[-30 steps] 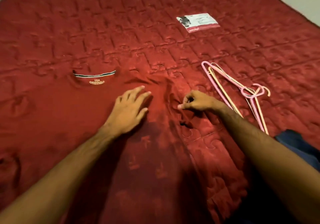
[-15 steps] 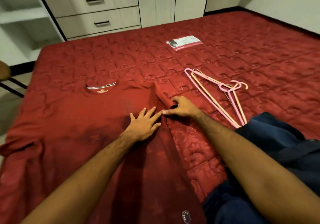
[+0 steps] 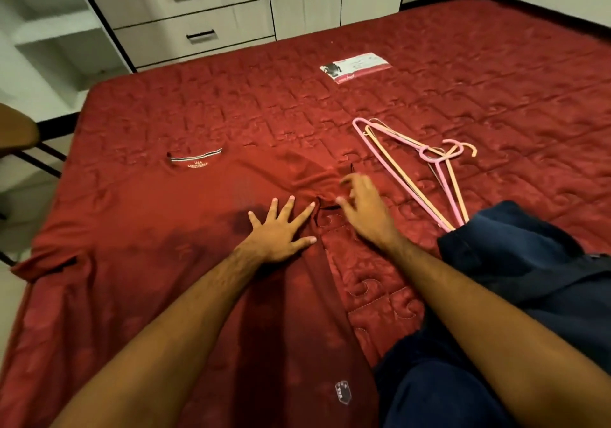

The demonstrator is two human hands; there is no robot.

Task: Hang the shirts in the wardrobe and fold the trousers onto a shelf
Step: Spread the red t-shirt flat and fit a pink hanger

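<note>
Red shirt (image 3: 139, 229) lies flat on the red quilted bedspread (image 3: 429, 73), collar away from me; its left sleeve hangs over the bed's left edge. Dark blue trousers (image 3: 515, 282) are heaped at my right, near edge of the bed, covering the lower ends of the hangers (image 3: 426, 169): pink and pale orange plastic ones, lying together right of the shirt.

Containers: wardrobe unit beyond the bed has two drawers (image 3: 191, 14) in view, both closed, contents not visible; open white shelves (image 3: 49, 30) to the left of them, nothing seen on them.

Writing: neck label (image 3: 197, 163) reads "USA ORIGINALS". Small shield badge (image 3: 343, 392) near the shirt hem, text too small to read. Printed card (image 3: 356, 67) farther up the bed, print illegible.

Hands: my left hand (image 3: 281, 232) is spread flat, fingers straight, pressing on the shirt's chest. My right hand (image 3: 360, 209) is motion-blurred over the right sleeve area, fingers loosely splayed, gripping nothing.

Versus half a second ago: right hand was pinching the bunched sleeve fabric beside my left fingertips; it has now let go, and the sleeve lies flatter. Left hand has stayed pressed in the same spot.
</note>
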